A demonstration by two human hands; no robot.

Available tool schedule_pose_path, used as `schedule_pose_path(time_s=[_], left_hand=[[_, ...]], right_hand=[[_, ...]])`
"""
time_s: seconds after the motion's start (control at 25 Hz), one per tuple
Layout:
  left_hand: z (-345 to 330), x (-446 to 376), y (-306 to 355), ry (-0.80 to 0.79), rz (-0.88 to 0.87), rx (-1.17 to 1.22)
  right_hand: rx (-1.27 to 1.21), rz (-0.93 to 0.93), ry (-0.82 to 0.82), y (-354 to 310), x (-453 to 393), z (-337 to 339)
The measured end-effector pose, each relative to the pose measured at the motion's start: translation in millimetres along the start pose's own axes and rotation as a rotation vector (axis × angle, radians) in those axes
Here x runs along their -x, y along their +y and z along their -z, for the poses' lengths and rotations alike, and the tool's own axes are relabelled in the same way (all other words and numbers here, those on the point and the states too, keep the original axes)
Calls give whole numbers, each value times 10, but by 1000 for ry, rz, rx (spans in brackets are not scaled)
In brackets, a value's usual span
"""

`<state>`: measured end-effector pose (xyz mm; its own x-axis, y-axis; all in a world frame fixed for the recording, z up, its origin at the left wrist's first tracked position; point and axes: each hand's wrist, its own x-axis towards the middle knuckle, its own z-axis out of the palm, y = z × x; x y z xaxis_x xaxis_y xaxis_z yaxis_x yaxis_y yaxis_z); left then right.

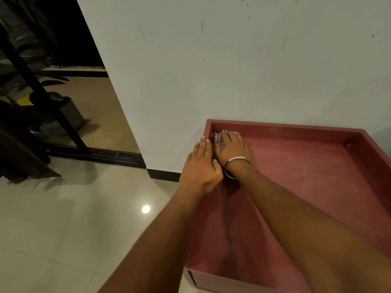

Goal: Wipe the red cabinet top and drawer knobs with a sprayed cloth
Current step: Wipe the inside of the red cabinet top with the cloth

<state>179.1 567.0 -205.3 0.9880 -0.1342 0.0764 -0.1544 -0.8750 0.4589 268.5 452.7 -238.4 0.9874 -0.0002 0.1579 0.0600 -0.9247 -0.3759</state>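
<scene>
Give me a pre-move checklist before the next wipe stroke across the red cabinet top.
1. Cloth under right hand, in far left corner: ok.
2. Left hand flat on the cabinet top's left rim, clear of the recessed top: ok.
3. Path to the right free of objects: ok.
4. Top clean: not ok, pale dusty streaks remain.
5. Cloth damp: cannot tell.
6. Drawer knobs: cannot tell, out of view.

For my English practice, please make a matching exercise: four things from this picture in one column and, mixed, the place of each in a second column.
1. checked cloth
2. left hand
3. metal bangle
4. plant pot

A. on the red cabinet's left rim
B. on the floor beyond the sliding door track
C. under the right hand, in the back left corner
D. around the right wrist

Pairs: 1-C, 2-A, 3-D, 4-B
</scene>
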Motion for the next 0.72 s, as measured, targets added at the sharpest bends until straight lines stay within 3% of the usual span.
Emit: schedule_pose_path(time_s=[0.16,0.32,0.72], left_hand=[[-13,-30,-11,4,5,-37],[-20,-13,-21,20,4,-78],[-26,-7,4,32,1,-124]], right_hand=[[26,-57,-23,-95,-21,-46],[36,72,-124,-130,-4,-17],[57,-51,23,444,126,192]])
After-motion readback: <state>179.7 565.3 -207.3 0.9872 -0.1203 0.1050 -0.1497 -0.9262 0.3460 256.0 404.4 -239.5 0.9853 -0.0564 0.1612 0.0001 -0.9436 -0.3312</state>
